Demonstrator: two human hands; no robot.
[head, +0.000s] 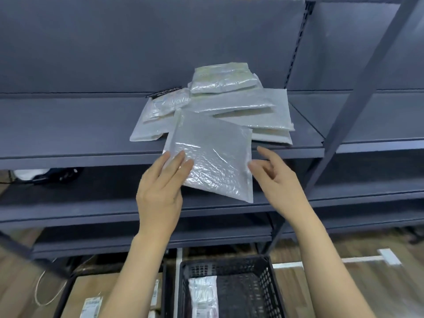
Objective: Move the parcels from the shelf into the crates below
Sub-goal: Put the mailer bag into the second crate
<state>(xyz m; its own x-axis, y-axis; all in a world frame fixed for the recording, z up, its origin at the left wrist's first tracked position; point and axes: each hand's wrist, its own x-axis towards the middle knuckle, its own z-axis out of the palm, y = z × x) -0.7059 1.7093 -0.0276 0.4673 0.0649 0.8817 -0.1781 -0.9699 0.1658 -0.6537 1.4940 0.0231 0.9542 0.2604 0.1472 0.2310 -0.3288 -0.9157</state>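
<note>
A pile of several white bubble-wrap parcels [231,104] lies on the dark grey shelf [68,125]. The front parcel [213,152] hangs halfway over the shelf's front edge. My left hand [163,187] grips its lower left corner, fingers on top and thumb hidden underneath. At the parcel's right edge my right hand [277,177] has its fingers loosely spread, a fingertip just touching the edge. A black plastic crate [259,283] stands on the floor below, with one labelled parcel [203,294] inside it.
A second crate [71,292] at the lower left holds brown parcels with labels. Lower shelf boards run between the top shelf and the crates. A slanted grey upright [358,99] stands at the right. Dark items lie on the shelf below at left.
</note>
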